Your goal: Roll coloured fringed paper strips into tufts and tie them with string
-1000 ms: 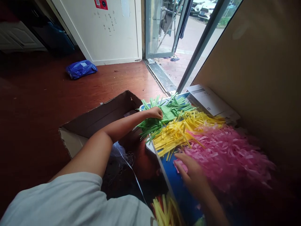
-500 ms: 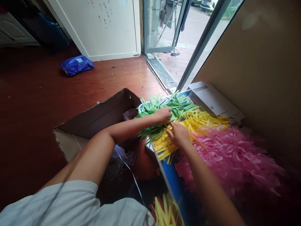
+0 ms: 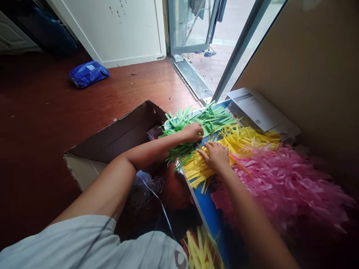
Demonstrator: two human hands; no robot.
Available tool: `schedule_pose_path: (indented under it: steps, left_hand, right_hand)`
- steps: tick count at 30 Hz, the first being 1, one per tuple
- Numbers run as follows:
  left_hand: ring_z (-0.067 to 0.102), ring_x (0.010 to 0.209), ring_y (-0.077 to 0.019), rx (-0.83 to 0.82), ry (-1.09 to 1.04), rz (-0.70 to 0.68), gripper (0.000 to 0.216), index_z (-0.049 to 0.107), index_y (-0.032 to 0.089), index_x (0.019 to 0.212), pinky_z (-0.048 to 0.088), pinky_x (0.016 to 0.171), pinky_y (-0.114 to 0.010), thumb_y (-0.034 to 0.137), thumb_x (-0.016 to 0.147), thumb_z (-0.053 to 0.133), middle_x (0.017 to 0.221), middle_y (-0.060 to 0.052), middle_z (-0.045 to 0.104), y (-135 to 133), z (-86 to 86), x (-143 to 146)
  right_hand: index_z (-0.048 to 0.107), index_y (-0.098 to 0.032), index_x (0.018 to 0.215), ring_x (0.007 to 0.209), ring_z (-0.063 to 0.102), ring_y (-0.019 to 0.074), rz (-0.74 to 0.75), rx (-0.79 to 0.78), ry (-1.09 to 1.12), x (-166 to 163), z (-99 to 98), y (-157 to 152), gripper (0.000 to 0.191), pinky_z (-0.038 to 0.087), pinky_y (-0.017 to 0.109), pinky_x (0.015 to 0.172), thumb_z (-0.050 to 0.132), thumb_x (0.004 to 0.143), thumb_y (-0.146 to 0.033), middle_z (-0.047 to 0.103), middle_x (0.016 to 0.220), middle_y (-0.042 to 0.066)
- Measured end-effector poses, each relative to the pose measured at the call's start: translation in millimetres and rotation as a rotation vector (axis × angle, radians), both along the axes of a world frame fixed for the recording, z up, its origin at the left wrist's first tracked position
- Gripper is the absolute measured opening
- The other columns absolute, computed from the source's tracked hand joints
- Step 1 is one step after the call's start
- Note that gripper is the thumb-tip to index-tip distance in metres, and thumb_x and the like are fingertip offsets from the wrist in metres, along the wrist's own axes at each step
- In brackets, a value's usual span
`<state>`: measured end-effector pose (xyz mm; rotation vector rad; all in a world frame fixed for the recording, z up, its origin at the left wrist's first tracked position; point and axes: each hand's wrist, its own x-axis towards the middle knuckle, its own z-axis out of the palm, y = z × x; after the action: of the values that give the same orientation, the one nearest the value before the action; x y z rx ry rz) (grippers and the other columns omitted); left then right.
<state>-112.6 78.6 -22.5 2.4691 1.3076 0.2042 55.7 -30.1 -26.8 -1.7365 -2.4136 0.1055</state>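
A bundle of green paper fringe (image 3: 221, 118) lies across the far end of a blue-topped surface (image 3: 206, 205). Over its near edge is my left hand (image 3: 193, 132), fingers curled closed; what they pinch, if anything, is hidden. Yellow paper fringe (image 3: 246, 140) lies just nearer and to the right. My right hand (image 3: 217, 156) rests on the yellow strips, its fingers apart and thumb out to the left. A big heap of pink fringe (image 3: 283, 183) spreads beside my right forearm.
An open cardboard box (image 3: 112, 136) stands on the floor left of the surface. Tangled pale string (image 3: 147, 185) hangs below my left arm. More yellow strips (image 3: 200, 250) are by my lap. White papers (image 3: 258, 108) lean near the wall. A blue plastic package (image 3: 88, 74) lies near the white door.
My hands, close together before, are now a little apart: the right has drawn back slightly and its fingers have spread. The left stays curled over the green fringe. The view has shifted slightly.
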Motion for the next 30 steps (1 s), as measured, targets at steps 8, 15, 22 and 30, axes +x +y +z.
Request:
schedule_pose_path:
  steps: [8,15,22,30]
  left_hand:
    - [0.062,0.1,-0.0248,0.086,0.058,0.072,0.025,0.076,0.014,0.097,0.048,0.082,-0.033,0.018,0.089,0.053,0.109,-0.014,0.067,-16.7,7.8,-5.8]
    - [0.063,0.101,-0.0272,0.017,0.087,0.178,0.026,0.077,0.012,0.1,0.046,0.086,-0.034,0.03,0.085,0.064,0.107,-0.015,0.069,-32.5,4.8,-11.5]
    - [0.063,0.068,-0.0172,-0.153,0.066,0.205,0.033,0.079,0.017,0.075,0.042,0.067,-0.027,0.041,0.089,0.06,0.07,-0.005,0.072,-15.5,1.9,-21.1]
    - [0.064,0.099,-0.0225,-0.019,-0.003,0.189,0.027,0.077,0.019,0.104,0.046,0.085,-0.029,0.024,0.084,0.061,0.109,-0.01,0.07,-23.7,-4.6,-24.0]
  right_hand:
    - [0.063,-0.021,0.121,0.115,0.052,0.028,0.004,0.017,-0.031,-1.0,-2.0,-3.7,0.046,0.031,0.043,0.095,0.042,0.099,-0.055,0.065,0.125,0.011]
    - [0.065,-0.021,0.119,0.116,0.051,0.0287,0.009,0.038,-0.03,-1.4,-6.8,-7.0,0.042,0.031,0.045,0.097,0.044,0.098,-0.052,0.064,0.127,0.012]
    - [0.064,-0.021,0.12,0.116,0.052,0.0296,0.024,0.026,-0.015,1.5,-13.8,-4.9,0.044,0.031,0.046,0.097,0.043,0.098,-0.053,0.063,0.13,0.013]
    - [0.064,-0.022,0.119,0.116,0.052,0.0284,0.014,0.016,0.005,1.4,-15.4,-5.6,0.042,0.03,0.045,0.098,0.044,0.098,-0.052,0.062,0.131,0.011]
